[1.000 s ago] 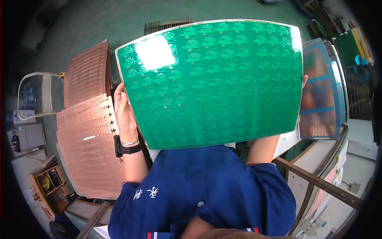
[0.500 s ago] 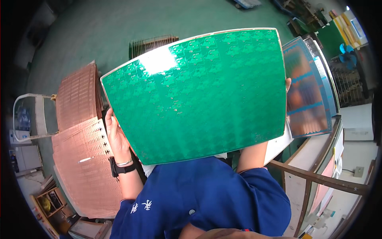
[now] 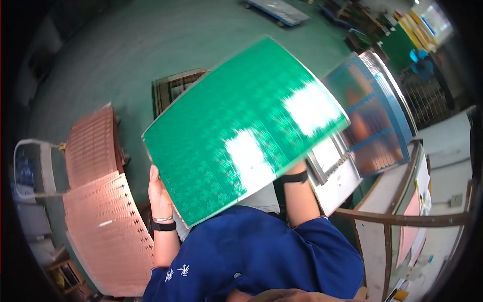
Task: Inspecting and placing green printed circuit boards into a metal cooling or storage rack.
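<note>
A large green circuit board panel [image 3: 216, 121], patterned with rows of fine traces, is held tilted in front of my body, with two bright glare patches on its face. My left hand [image 3: 161, 199] grips its left edge near the lower corner, thumb showing along the rim and the other fingers mostly behind. On the other side, my right hand [image 3: 298, 166] goes under the panel's lower right edge. Its fingers are hidden there, and only the banded wrist and forearm show.
Copper-coloured patterned sheets [image 3: 108, 236] are stacked at left, beside a white-framed trolley handle [image 3: 50, 168]. A slotted rack [image 3: 161, 98] stands beyond the panel. At right are upright transparent-and-blue framed sheets [image 3: 385, 121] and a brown-edged frame [image 3: 402, 219]. A flat cart [image 3: 276, 11] sits far off.
The panel has turned anticlockwise and tilted, its right side swinging away from me and its glare shifting toward the lower right. My right hand's fingers, earlier seen at the right edge, are now hidden.
</note>
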Motion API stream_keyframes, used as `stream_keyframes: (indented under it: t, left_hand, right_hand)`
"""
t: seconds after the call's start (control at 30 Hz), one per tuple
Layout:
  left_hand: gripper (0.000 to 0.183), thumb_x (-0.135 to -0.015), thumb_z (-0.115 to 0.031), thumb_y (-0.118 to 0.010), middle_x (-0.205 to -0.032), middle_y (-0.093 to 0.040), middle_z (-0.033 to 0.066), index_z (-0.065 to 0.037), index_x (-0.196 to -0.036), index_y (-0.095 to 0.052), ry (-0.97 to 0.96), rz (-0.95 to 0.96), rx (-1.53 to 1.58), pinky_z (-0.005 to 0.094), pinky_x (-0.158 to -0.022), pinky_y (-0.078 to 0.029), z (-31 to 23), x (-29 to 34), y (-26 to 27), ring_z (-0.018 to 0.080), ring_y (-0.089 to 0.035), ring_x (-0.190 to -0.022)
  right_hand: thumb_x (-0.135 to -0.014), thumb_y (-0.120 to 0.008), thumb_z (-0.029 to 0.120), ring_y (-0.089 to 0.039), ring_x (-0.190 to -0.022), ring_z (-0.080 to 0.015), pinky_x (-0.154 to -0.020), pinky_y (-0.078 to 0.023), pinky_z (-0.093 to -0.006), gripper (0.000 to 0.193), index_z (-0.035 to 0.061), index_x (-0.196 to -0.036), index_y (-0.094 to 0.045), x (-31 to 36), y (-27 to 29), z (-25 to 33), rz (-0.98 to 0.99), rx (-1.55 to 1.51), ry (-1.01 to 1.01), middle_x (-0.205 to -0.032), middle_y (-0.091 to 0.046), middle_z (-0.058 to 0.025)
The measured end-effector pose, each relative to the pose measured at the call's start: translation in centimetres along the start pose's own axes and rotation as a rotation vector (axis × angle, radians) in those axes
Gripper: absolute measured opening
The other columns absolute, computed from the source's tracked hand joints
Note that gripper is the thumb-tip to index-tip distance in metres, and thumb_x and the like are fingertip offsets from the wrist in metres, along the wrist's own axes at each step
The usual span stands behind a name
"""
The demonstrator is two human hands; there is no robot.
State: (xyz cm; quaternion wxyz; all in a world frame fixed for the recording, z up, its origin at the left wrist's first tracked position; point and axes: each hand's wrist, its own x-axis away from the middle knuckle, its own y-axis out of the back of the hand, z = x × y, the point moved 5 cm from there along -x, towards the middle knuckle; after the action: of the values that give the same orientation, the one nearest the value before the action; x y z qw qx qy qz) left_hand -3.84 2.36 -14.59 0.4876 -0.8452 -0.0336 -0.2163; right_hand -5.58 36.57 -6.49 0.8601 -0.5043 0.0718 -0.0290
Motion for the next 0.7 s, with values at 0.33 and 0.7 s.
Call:
stream_keyframes:
  t: [0.33,0.7]
  left_hand:
    - [0.015,-0.093,-0.016,-0.049,-0.101,-0.057,-0.0023,-0.016,-0.108,-0.049,-0.002,0.209,0.219,0.0299,-0.079,-0.050,7.1,-1.2,-0.9,0.0118,-0.056,-0.088]
    - [0.033,-0.091,-0.015,-0.050,-0.111,-0.059,0.0136,-0.005,-0.122,-0.048,-0.224,-0.054,-1.140,0.0324,-0.079,-0.048,5.2,-2.2,7.4,0.0218,-0.059,-0.096]
  right_hand:
    - [-0.095,-0.046,0.023,-0.049,-0.106,-0.0142,-0.091,-0.039,-0.0290,0.037,0.0014,-0.125,-0.041,6.6,-2.9,-6.1,-0.209,0.585,-0.003,-0.118,-0.052,-0.0074]
    - [-0.093,-0.048,0.013,-0.053,-0.088,-0.0142,-0.078,-0.044,-0.0283,0.027,-0.0045,-0.113,-0.050,0.5,-3.9,-3.8,-0.084,1.271,0.332,-0.099,-0.061,-0.0116]
